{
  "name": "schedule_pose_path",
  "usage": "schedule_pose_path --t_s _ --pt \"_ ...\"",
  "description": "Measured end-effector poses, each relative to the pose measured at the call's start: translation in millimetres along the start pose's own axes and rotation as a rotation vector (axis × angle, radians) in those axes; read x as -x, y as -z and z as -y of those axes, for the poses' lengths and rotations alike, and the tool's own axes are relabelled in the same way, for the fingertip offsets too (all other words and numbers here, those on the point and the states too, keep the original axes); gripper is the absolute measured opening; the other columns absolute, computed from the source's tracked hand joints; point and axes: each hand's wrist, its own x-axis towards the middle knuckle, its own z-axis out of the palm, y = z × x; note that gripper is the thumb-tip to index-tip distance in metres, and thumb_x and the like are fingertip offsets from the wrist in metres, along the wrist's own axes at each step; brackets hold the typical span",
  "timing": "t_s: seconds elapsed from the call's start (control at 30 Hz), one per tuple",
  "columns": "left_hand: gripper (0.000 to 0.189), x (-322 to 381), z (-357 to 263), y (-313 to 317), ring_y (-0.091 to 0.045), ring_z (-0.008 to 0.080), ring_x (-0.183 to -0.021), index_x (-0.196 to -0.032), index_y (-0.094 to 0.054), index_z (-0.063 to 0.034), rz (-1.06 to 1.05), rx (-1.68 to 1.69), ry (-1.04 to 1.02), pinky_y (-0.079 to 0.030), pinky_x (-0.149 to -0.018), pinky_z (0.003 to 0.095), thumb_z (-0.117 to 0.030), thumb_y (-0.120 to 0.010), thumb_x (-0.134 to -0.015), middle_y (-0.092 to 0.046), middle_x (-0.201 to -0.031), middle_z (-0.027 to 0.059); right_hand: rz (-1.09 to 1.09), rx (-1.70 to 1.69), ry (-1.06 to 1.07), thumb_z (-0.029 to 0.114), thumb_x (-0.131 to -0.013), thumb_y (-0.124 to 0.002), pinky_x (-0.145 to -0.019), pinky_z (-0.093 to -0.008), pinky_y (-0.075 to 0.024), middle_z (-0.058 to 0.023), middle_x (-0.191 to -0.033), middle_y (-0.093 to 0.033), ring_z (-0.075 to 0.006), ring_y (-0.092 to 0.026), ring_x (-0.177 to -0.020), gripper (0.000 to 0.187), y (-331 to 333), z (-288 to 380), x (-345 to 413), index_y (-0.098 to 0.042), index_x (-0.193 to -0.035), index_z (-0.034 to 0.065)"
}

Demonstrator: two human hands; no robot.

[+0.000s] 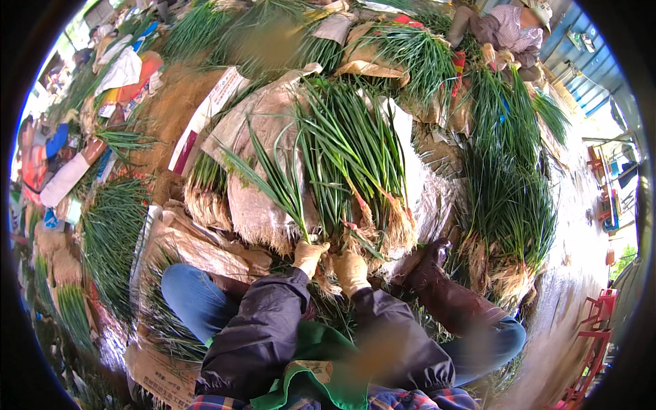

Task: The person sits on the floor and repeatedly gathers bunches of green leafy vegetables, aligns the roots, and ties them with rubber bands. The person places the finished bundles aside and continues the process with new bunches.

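My left hand (308, 256), in a pale work glove, is closed around the base of a small bunch of green onion-like plants (287, 197), whose long leaves fan up and to the left. Just to its right, my gloved right hand (351, 270) is at the roots of the plants; what its fingers grip is hidden. A pile of the same leafy plants (353, 133), with reddish stems and tan roots, lies before me on a woven sack (266, 205). Roots hang below, between my two hands.
More plants lie under the sack's left side (207, 200) and in long heaps to the right (507, 205) and left (113, 241). A co-worker (507, 36) sits at the upper right, others at the left. Red plastic stools (597, 318) stand at the far right.
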Motion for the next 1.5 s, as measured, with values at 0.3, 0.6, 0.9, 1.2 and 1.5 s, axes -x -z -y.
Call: schedule_pose_path --t_s 0.3,0.6,0.9,1.2,1.5 --pt "0.036 30 -13 72 -0.052 0.0059 -0.056 -0.117 -0.06 -0.003 0.251 0.107 0.045 -0.035 -0.044 0.0176 -0.008 -0.068 -0.083 -0.069 -0.084 0.0037 0.676 -0.935 -0.03 0.02 -0.088 -0.062 -0.07 -0.0277 -0.0479 -0.0066 -0.079 -0.066 -0.0147 -0.059 -0.062 0.025 117 -17 52 -0.066 -0.103 -0.0004" --pt "0.05 56 -25 78 -0.056 0.0117 -0.063 -0.132 -0.049 -0.0104 0.278 0.024 0.027 -0.05 -0.057 0.0226 -0.003 -0.064 -0.084 -0.065 -0.096 0.0063 -0.03 -0.254 -0.452 0.019 -0.083 -0.067 -0.081 -0.0271 -0.0478 -0.0136 -0.096 -0.067 -0.0187 -0.064 -0.09 0.04 299 -169 93 -0.058 -0.118 0.0003" --pt "0.027 102 -24 84 -0.062 0.0164 -0.069 -0.114 -0.058 -0.0038 0.366 0.364 0.103 -0.051 -0.058 0.0266 -0.002 -0.058 -0.087 -0.067 -0.091 0.0084 0.128 -0.63 0.295 0.024 -0.092 -0.052 -0.093 -0.0311 -0.0444 -0.0089 -0.127 -0.054 -0.022 -0.056 -0.107 0.041 143 -46 61 -0.049 -0.129 0.0046" --pt "0.021 102 -13 90 -0.061 0.0136 -0.07 -0.109 -0.055 -0.0083 0.112 0.258 -0.05 -0.051 -0.054 0.0262 0.0 -0.049 -0.091 -0.062 -0.084 0.0061 0.368 -0.913 0.168 0.023 -0.089 -0.062 -0.066 -0.0239 -0.0497 -0.0103 -0.09 -0.068 -0.0135 -0.062 -0.071 0.029 54 60 54 -0.066 -0.105 -0.0009" --pt "0.033 29 -18 3 -0.059 0.015 -0.073 -0.106 -0.06 -0.0094 0.255 0.354 0.156 -0.047 -0.054 0.0262 -0.034 -0.066 -0.086 -0.063 -0.093 0.007 0.464 -1.598 0.067 0.023 -0.087 -0.063 -0.046 -0.028 -0.0489 -0.0075 -0.072 -0.059 -0.0144 -0.055 -0.052 0.034 218 -47 102 -0.061 -0.106 -0.0054"
